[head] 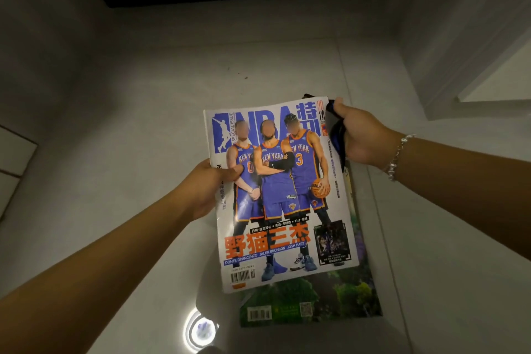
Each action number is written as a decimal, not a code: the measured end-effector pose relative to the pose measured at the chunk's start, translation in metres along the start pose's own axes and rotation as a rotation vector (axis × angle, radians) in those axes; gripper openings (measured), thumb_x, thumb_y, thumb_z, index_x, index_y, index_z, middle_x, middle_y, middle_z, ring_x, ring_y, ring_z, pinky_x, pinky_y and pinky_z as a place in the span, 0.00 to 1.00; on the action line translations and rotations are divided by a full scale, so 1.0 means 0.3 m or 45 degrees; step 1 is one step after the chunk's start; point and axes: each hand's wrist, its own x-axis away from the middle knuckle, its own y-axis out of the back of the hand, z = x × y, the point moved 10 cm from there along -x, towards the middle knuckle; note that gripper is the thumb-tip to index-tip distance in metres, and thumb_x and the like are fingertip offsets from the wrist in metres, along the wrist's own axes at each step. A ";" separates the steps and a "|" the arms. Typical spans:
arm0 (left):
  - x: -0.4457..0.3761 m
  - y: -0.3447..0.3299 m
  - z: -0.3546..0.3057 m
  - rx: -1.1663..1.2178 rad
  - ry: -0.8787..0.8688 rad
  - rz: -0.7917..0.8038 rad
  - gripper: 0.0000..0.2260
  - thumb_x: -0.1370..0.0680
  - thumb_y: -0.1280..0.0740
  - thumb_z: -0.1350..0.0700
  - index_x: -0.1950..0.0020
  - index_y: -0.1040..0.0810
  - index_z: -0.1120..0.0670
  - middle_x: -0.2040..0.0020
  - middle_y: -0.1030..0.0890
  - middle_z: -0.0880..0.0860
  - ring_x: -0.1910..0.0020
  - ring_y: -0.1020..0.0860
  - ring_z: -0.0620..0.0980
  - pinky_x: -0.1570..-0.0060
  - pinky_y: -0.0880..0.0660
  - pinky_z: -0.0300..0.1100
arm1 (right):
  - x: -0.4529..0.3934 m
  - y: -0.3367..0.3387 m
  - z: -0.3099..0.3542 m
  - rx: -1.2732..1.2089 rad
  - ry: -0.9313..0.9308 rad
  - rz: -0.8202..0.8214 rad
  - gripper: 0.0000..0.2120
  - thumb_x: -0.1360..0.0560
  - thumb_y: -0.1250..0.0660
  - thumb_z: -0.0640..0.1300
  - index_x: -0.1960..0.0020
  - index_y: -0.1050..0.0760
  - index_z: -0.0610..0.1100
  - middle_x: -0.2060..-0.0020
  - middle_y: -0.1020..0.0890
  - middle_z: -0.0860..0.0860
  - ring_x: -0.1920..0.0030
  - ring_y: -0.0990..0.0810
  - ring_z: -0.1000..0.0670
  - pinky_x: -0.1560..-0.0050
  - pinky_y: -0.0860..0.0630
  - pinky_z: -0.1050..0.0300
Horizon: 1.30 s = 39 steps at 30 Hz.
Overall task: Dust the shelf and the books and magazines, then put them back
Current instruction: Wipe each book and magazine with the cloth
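Head view, glossy basketball magazine with three blue-jerseyed players, pinched at its left edge by left hand, right hand gripping dark, possibly blue-trimmed cloth, green-covered magazine beneath.

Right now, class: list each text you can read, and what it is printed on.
On the NBA magazine held in the left hand:
"NBA"
"SPECIAL ISSUE"
"NEW YORK", "0", "3" on jerseys
"野猫三杰"
"DONTE DIVINCENZO JALEN BRUNSON JOSH HART"
Barcode digits: too small.
Green magazine beneath: print unreadable.

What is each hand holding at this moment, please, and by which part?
The left hand grips the NBA magazine by its left edge, thumb on the cover. The right hand holds a dark cloth bunched at the magazine's top right corner.
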 end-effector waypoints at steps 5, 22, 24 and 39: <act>-0.003 -0.003 -0.005 0.001 0.002 -0.035 0.08 0.23 0.35 0.61 0.44 0.25 0.53 0.53 0.17 0.52 0.54 0.18 0.53 0.54 0.22 0.49 | -0.009 -0.001 0.023 0.276 0.097 -0.093 0.18 0.19 0.47 0.57 0.45 0.28 0.43 0.55 0.17 0.46 0.54 0.17 0.46 0.46 0.22 0.49; 0.007 0.098 0.046 0.239 0.031 -0.489 0.11 0.23 0.33 0.63 0.41 0.25 0.55 0.50 0.18 0.54 0.55 0.18 0.53 0.64 0.23 0.45 | 0.117 0.005 -0.102 1.157 0.263 -0.131 0.19 0.17 0.50 0.50 0.39 0.30 0.37 0.42 0.24 0.39 0.47 0.26 0.42 0.53 0.38 0.59; 0.010 0.114 0.051 0.243 0.036 -0.534 0.13 0.23 0.32 0.62 0.39 0.26 0.56 0.47 0.18 0.55 0.50 0.19 0.55 0.62 0.23 0.45 | 0.142 0.016 -0.135 1.274 0.232 -0.091 0.19 0.17 0.51 0.50 0.39 0.30 0.36 0.43 0.24 0.38 0.45 0.25 0.40 0.54 0.37 0.59; 0.013 0.166 0.057 0.176 0.058 -0.585 0.13 0.25 0.32 0.64 0.42 0.26 0.55 0.46 0.19 0.56 0.47 0.21 0.57 0.54 0.24 0.49 | 0.290 0.133 -0.250 1.615 0.044 0.176 0.18 0.19 0.49 0.54 0.38 0.28 0.47 0.39 0.24 0.47 0.47 0.27 0.50 0.47 0.36 0.61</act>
